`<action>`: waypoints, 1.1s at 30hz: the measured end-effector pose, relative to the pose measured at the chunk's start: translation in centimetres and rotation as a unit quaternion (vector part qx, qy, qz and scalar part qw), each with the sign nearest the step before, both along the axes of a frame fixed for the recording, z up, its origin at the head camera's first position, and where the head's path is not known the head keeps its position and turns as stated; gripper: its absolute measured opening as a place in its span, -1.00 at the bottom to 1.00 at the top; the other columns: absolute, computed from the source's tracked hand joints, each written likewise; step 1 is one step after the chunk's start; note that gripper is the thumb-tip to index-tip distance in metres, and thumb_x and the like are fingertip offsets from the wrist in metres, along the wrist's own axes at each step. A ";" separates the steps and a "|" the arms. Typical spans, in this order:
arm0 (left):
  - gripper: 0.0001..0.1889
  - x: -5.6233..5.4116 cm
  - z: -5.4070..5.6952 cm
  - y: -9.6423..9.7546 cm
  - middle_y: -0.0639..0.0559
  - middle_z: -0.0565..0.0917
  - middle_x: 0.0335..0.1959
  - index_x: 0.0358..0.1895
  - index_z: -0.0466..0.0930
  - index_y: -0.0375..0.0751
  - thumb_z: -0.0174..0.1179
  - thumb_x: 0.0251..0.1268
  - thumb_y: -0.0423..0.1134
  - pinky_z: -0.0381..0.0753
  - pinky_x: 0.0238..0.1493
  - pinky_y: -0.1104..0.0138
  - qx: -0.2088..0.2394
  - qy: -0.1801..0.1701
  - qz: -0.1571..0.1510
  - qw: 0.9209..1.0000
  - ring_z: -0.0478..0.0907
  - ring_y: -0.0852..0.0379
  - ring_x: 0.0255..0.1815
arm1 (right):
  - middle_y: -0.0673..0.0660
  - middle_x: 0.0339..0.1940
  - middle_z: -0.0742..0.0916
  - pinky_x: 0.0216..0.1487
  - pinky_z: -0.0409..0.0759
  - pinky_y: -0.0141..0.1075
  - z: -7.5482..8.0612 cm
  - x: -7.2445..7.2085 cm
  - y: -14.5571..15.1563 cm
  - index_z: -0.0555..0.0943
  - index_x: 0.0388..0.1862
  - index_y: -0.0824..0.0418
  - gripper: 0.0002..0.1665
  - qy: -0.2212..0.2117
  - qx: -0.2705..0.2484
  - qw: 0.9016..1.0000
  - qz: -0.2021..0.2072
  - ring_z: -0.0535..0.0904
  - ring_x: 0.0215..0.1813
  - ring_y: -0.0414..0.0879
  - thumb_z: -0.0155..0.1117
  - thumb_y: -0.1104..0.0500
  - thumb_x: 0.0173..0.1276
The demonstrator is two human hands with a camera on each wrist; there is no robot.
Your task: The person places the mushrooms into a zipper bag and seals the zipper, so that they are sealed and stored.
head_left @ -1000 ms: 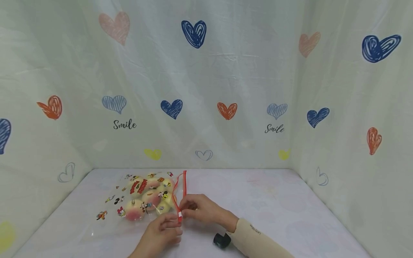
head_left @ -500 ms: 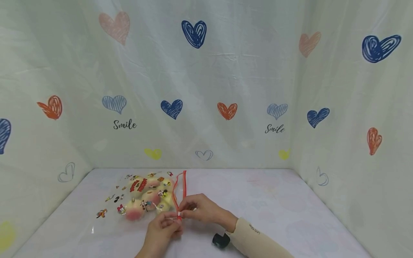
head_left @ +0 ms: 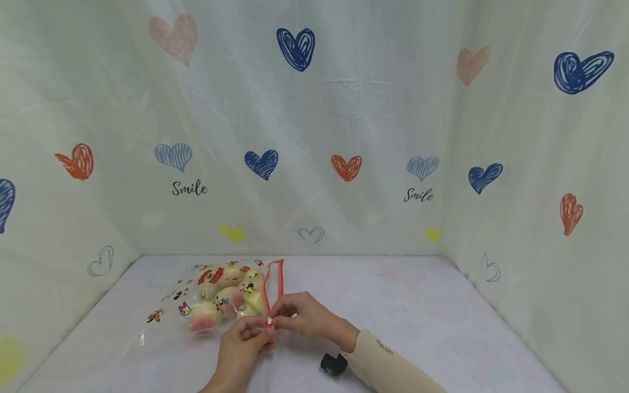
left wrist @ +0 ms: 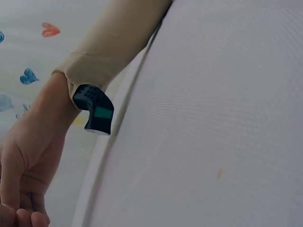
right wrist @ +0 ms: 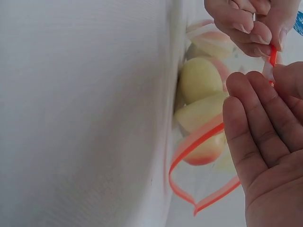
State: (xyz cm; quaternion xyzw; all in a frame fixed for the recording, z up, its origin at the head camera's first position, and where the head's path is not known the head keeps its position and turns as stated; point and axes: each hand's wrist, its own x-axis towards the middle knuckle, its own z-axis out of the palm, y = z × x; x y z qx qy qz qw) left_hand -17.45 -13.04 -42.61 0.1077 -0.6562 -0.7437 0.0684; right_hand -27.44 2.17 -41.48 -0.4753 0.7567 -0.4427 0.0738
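A clear zip bag point(head_left: 167, 327) with printed cartoon figures lies on the left half of the table. Several peaches point(head_left: 203, 317), yellow and pink, are inside it. Its red zip edge point(head_left: 281, 275) faces right, with the two strips parted in a loop at the far end. At the near end, my left hand point(head_left: 239, 345) pinches the corner of the red edge. My right hand point(head_left: 309, 317) pinches the small white slider point(head_left: 269, 321) beside those fingertips. In the right wrist view the red strip point(right wrist: 196, 135) hangs gaping beside my right palm, the peaches behind it.
A dark wrist camera point(head_left: 334, 364) sits at the right sleeve point(head_left: 388, 363) near the table's front. The pale tablecloth point(head_left: 432, 316) stretches to the right. White curtains with printed hearts point(head_left: 346, 166) close off the back and both sides.
My left fingers have closed onto the bag's near corner, where the red end showed before. Both hands and the slider have shifted slightly left and away; the peaches have shifted a little.
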 end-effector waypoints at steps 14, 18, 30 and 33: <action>-0.68 0.0 0.2 -0.1 -0.17 0.66 -0.44 -0.04 0.48 -0.50 0.25 0.09 -0.55 0.65 -0.34 0.27 -0.013 -0.011 0.012 1.000 0.65 0.06 -0.44 | 0.03 -0.37 0.74 -0.17 0.56 -0.45 0.4 0.6 -0.5 0.65 -0.26 0.20 -0.85 0.016 0.000 1.000 -0.015 0.58 -0.35 -0.40 0.28 0.38 0.21; -0.67 0.2 0.4 0.0 -0.18 0.67 -0.45 -0.03 0.49 -0.51 0.25 0.08 -0.55 0.64 -0.36 0.27 -0.011 -0.013 0.022 1.000 0.64 0.07 -0.46 | -0.08 -0.40 0.73 -0.20 0.57 -0.45 0.0 0.1 -0.7 0.67 -0.29 0.16 -0.86 0.018 -0.008 1.000 -0.019 0.59 -0.36 -0.40 0.31 0.36 0.18; -0.68 0.0 0.4 -0.4 -0.12 0.66 -0.46 -0.04 0.47 -0.54 0.23 0.10 -0.55 0.64 -0.35 0.25 0.015 -0.024 0.026 0.999 0.65 0.05 -0.45 | -0.08 -0.33 0.73 -0.19 0.57 -0.46 -0.2 -0.2 -1.0 0.67 -0.25 0.16 -0.87 0.015 -0.005 1.000 -0.013 0.61 -0.29 -0.41 0.27 0.33 0.25; -0.69 0.0 0.3 -0.4 -0.11 0.65 -0.46 -0.04 0.46 -0.53 0.22 0.12 -0.55 0.64 -0.34 0.25 0.017 -0.021 0.021 0.999 0.65 0.06 -0.45 | 0.02 -0.25 0.75 -0.15 0.56 -0.46 -0.2 -0.2 -1.1 0.68 -0.16 0.18 -0.80 0.004 -0.004 1.000 -0.003 0.62 -0.24 -0.40 0.22 0.36 0.28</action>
